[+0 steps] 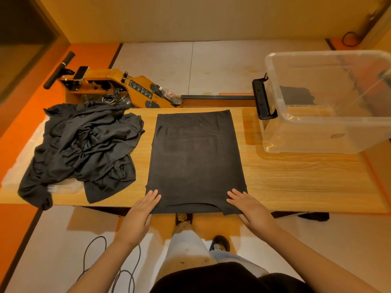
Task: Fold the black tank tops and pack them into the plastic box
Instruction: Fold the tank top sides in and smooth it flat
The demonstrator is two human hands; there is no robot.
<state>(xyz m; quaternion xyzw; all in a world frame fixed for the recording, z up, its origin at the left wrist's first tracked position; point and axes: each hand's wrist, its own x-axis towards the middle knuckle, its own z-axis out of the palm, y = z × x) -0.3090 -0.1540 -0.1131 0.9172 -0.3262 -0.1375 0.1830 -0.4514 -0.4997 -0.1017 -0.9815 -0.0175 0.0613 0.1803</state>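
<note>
On the far left of the pale wooden worktop [285, 176] I see a crumpled heap of black jersey tank tops [82, 149]. It is too tangled for me to count the pieces in it, and one end droops over the near edge.

Next comes my left hand [141, 210]. It lies flat with its fingers straight and together, pressing the near left corner of the single smoothed-out black tank top [196, 157]. That top lies in the middle of the worktop, already narrowed to a rectangle. Its long axis runs straight away from me, and its near end just overhangs the worktop's edge. My right hand [249, 208] mirrors the left, spread flat on the near right corner and pinching nothing.

So both hands sit at the near short end and the whole length lies ahead of them. I judge the next fold should carry that end away from me.

At the far right stands one clear plastic storage box [330, 102] with a black latch, well apart from the top. What looks like one folded dark garment [296, 96] lies inside. My right hand is the nearer to the box.
</note>
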